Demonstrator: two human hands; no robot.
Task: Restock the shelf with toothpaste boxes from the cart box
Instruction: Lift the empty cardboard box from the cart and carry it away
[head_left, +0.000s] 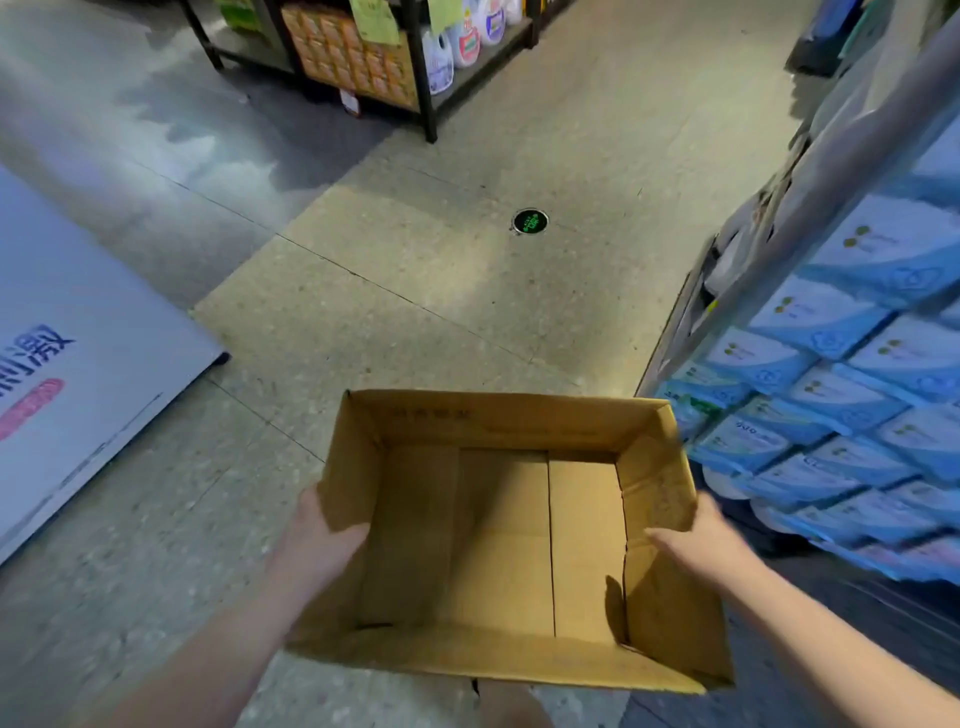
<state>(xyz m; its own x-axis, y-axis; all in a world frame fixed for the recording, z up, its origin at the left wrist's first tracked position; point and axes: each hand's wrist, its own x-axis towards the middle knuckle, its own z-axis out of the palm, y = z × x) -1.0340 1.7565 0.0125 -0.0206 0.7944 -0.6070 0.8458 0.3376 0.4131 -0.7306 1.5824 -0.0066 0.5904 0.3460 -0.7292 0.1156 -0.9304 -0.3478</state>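
Note:
An open brown cardboard box (498, 535) is held in front of me above the floor, and its inside shows only bare cardboard. My left hand (319, 540) grips its left wall, thumb inside. My right hand (701, 540) holds its right flap, thumb inside. To the right, a shelf (810, 197) carries rows of blue and white boxes (841, 405) stacked edge to edge. No cart is in view.
A large white box with red and blue print (78, 364) lies at the left. A black rack (426, 67) of orange packs and white bottles stands at the far end. A round green floor marker (529, 222) sits in the open aisle ahead.

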